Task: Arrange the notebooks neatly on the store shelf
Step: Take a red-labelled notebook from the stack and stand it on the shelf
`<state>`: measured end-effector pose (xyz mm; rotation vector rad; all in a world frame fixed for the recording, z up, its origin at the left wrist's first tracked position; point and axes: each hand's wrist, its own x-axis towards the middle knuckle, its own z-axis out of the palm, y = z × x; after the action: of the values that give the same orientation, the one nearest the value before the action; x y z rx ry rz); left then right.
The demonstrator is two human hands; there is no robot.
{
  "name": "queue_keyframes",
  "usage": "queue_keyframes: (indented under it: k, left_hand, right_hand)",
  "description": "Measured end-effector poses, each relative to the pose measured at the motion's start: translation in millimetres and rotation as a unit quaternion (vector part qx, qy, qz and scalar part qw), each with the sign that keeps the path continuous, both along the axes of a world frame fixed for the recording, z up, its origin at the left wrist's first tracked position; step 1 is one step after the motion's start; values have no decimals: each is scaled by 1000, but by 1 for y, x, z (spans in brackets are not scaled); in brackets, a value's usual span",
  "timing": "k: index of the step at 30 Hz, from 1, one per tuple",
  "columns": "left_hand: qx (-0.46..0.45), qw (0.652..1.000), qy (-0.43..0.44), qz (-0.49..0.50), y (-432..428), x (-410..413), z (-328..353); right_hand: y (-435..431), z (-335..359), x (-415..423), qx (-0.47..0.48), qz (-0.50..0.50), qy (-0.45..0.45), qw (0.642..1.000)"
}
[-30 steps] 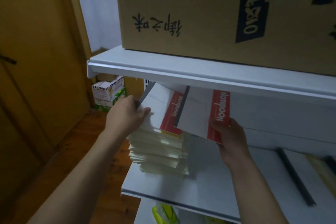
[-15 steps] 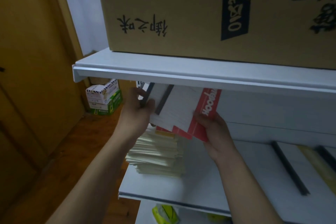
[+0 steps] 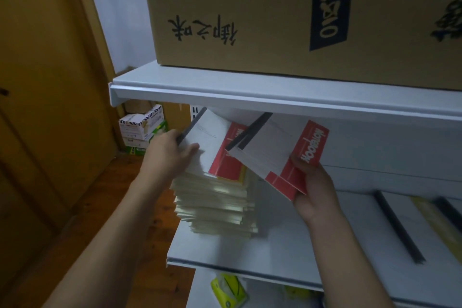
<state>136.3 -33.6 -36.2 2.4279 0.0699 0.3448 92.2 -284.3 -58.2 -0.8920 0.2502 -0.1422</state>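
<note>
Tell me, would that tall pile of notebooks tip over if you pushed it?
Probably it would slide apart rather than tip whole: the pile of notebooks is many loose thin books with uneven edges. It likely feels heavy all together, being so tall. It stands at the left end of the shelf, so a push that way might spill some off.

Large cardboard box (image 3: 250,20) with dark print across the top, small stacked cartons (image 3: 142,130) at centre left, yellow-green packet (image 3: 228,292) at bottom centre, wooden floor (image 3: 100,207) lower left
</note>
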Motion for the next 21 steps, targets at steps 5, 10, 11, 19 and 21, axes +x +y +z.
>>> queue_keyframes:
  k: [5,10,11,19,21]
  left_hand:
    - [41,991,-124,41,0,-6,5]
    - [-197,969,-140,-44,-12,-28,22]
    - [-242,959,-126,-69,-16,-35,24]
    - [-210,962,-120,-130,-43,-55,8]
    - [-108,978,-145,-104,-32,-41,6]
  right_hand:
    - [5,3,-4,44,24,-23,998]
    - [16,-2,-5,45,64,-37,996]
    - [19,-2,-5,37,69,-39,996]
    - [21,-2,-9,-74,41,-17,996]
    - [16,-2,-9,-67,29,7,997]
